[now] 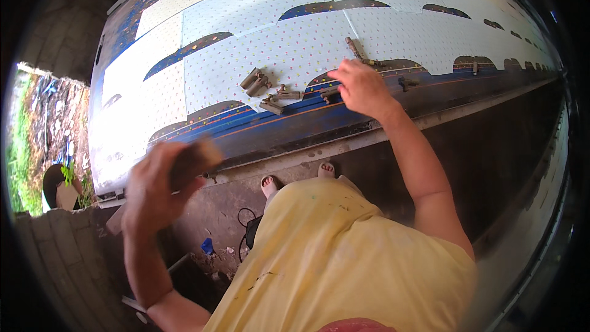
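My left hand point(153, 184), blurred by motion, is raised in front of the table's near left side. Its fingers wrap round a short brown block point(206, 155) with a paler end. My right hand point(362, 89) reaches over the table's near edge, index finger stretched out and the other fingers partly bent; nothing shows in it. Close to its fingertips lies a small brown metal piece point(330, 96), and a longer brown piece point(353, 48) rests just beyond. To its left sits a group of similar brown cylindrical pieces point(258, 83) on white dotted fabric point(227, 58).
The long table point(246, 138) has a dark, blue-streaked surface showing through curved cut-outs in the fabric. More small pieces point(407, 83) lie along its near edge to the right. A brick wall point(55, 252) stands at the left; a blue scrap point(208, 246) lies on the floor.
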Demonstrator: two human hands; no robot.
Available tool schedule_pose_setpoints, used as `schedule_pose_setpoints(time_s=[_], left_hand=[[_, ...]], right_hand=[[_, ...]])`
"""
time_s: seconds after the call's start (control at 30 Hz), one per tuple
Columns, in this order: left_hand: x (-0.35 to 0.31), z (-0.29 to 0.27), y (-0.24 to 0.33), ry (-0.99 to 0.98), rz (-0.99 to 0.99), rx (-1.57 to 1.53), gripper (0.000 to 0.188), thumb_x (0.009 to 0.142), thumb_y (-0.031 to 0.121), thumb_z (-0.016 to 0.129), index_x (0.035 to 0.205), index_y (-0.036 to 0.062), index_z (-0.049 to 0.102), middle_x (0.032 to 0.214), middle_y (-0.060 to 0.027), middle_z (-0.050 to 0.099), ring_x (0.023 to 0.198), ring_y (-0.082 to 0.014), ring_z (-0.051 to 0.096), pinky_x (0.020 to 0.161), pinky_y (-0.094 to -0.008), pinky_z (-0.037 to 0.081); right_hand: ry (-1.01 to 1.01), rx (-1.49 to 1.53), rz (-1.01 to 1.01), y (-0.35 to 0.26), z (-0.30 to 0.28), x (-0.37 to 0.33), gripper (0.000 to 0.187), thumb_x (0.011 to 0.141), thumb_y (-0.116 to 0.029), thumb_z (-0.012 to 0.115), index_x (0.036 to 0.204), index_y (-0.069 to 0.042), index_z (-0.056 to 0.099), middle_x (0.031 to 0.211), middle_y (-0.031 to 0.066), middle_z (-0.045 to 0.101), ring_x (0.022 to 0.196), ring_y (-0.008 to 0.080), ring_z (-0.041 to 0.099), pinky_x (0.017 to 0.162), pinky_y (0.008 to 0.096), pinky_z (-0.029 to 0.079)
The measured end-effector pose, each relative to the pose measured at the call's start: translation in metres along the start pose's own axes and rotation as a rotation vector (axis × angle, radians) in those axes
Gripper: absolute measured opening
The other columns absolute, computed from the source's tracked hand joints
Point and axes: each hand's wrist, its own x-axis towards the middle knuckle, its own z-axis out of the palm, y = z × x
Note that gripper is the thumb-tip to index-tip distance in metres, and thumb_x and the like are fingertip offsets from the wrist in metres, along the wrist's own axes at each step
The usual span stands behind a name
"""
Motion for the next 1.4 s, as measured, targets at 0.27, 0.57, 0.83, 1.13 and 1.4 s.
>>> schedule_pose_setpoints(time_s=[0.27,0.57,0.83,1.13,1.4], left_hand=[[0.099,0.146,0.115,-0.057,0.315,-0.091,0.057,0.086,0.035,0.097,0.131,0.0124,0.072,0.108,-0.0135,0.072,0.104,-0.0375,0.075,0.086,-0.0508,0.062],[0.168,0.25,0.167,-0.146,0.288,-0.055,0.052,0.093,0.044,0.091,0.127,0.0099,0.071,0.115,-0.0189,0.076,0.116,-0.0406,0.075,0.095,-0.0546,0.063],[0.16,0.262,0.155,-0.21,0.29,-0.07,0.055,0.091,0.046,0.093,0.129,0.0118,0.072,0.11,-0.0157,0.076,0.11,-0.0397,0.077,0.093,-0.0534,0.063],[0.161,0.262,0.154,-0.163,0.294,-0.05,0.056,0.089,0.046,0.095,0.127,0.0129,0.072,0.104,-0.0142,0.075,0.094,-0.0413,0.079,0.08,-0.0548,0.063],[0.162,0.263,0.152,-0.138,0.305,-0.067,0.055,0.089,0.046,0.094,0.127,0.0127,0.07,0.105,-0.015,0.075,0.094,-0.0418,0.079,0.08,-0.0548,0.064]], right_hand=[[0.002,-0.07,-0.008,0.007,-0.006,-0.009,0.03,0.088,-0.014,0.093,0.115,-0.008,0.082,0.11,0.0076,0.072,0.109,0.0309,0.072,0.097,0.0465,0.059],[0.449,0.551,0.33,0.016,-0.067,-0.121,0.032,0.098,0.014,0.074,0.125,-0.003,0.08,0.112,0.0044,0.069,0.092,0.0128,0.069,0.081,0.0265,0.061],[0.414,0.726,0.519,-0.021,-0.044,-0.187,0.039,0.1,0.017,0.073,0.135,0.0,0.075,0.123,0.01,0.074,0.099,0.0161,0.083,0.084,0.0297,0.066],[0.442,0.526,0.365,-0.038,-0.027,-0.174,0.043,0.101,0.015,0.069,0.141,-0.001,0.07,0.129,0.0152,0.072,0.1,0.026,0.082,0.083,0.0346,0.068],[0.361,0.48,0.326,-0.036,-0.029,-0.17,0.041,0.099,0.014,0.07,0.137,-0.002,0.067,0.124,0.0176,0.07,0.101,0.0365,0.079,0.084,0.0414,0.069]])
